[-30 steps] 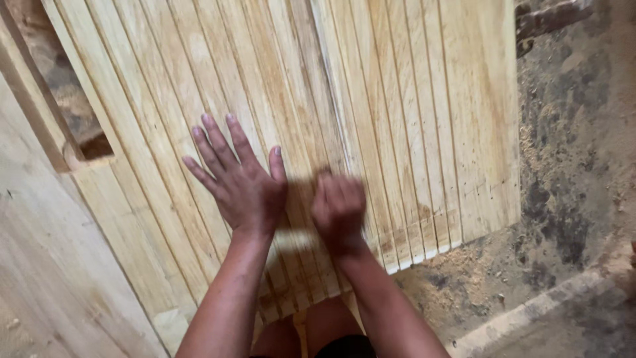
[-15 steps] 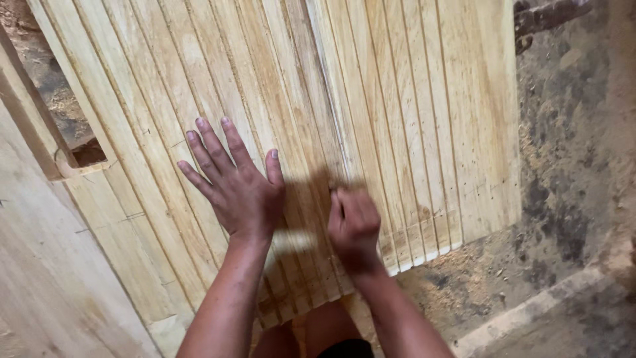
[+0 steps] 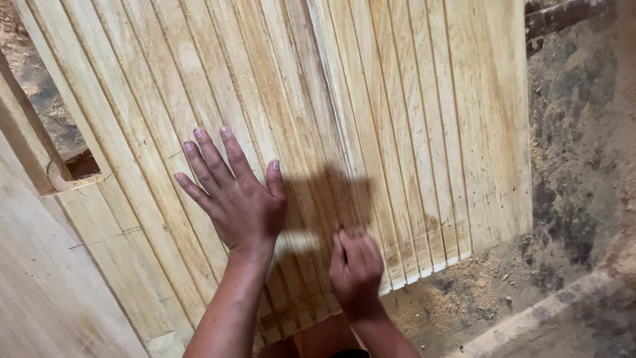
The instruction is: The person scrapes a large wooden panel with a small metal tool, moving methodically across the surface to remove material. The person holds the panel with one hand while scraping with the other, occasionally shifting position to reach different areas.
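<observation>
Fingers [image 3: 211,159] of our left hand [image 3: 235,195] lie spread flat on the pale slatted wood panel [image 3: 371,113], whose slats run near to far, while our right hand [image 3: 356,265], just right and nearer, is curled shut on something we cannot make out.

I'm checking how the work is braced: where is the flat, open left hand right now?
In the head view, the left hand lies flat on the slatted wooden panel, left of centre, just up-left of the fisted right hand.
</observation>
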